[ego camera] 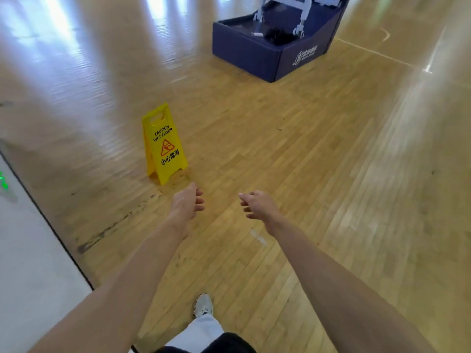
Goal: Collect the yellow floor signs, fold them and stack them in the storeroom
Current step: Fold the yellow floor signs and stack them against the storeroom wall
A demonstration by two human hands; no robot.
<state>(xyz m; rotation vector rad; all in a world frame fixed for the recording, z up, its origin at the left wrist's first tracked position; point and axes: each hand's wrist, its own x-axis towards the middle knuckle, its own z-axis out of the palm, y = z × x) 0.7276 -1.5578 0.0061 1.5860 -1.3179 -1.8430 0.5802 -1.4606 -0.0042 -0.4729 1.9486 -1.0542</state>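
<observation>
A yellow floor sign (164, 145) was seen standing unfolded and upright on a wooden floor (293, 154), printed with "CAUTION WET FOOR" and red characters. Both bare arms were stretched forward. The left hand (187, 203) was held just short of the sign's base, fingers loosely curled and holding nothing; the right hand (257, 203) was likewise loosely curled and unoccupied. A dark blue padded base (270, 57) was set further back. A white shoe (204, 304) was planted below.

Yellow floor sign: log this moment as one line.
yellow floor sign standing unfolded | left hand empty, not touching it | right hand empty | sign not yet picked up
</observation>
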